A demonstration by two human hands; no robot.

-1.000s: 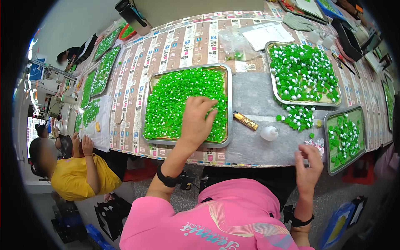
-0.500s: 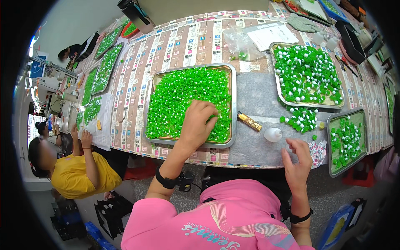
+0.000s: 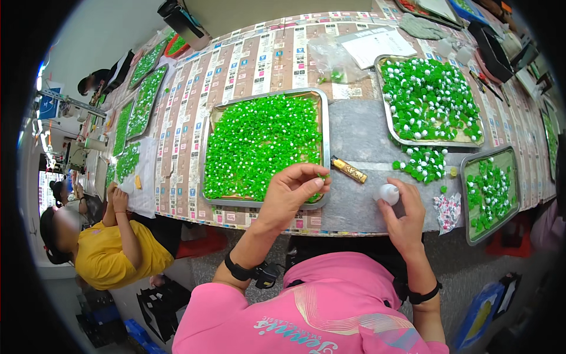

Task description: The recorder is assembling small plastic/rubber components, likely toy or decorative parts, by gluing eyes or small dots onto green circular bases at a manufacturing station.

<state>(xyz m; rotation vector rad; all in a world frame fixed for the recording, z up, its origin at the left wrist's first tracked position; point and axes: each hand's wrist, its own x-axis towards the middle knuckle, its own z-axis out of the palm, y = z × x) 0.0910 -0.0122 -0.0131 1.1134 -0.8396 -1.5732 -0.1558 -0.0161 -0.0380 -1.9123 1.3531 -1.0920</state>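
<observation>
Left hand [image 3: 290, 190] is pinching a green piece over the tray [image 3: 323, 127]; right hand [image 3: 403, 219] is gripping a white bottle [image 3: 388, 193], tip pointing left.

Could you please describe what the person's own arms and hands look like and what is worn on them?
Both hands are bare, with no gloves. The left hand has a black band with a small dark device at the wrist. The right hand has a thin black wristband. Both forearms are uncovered below short pink sleeves of a pink shirt with pale lettering.
</observation>
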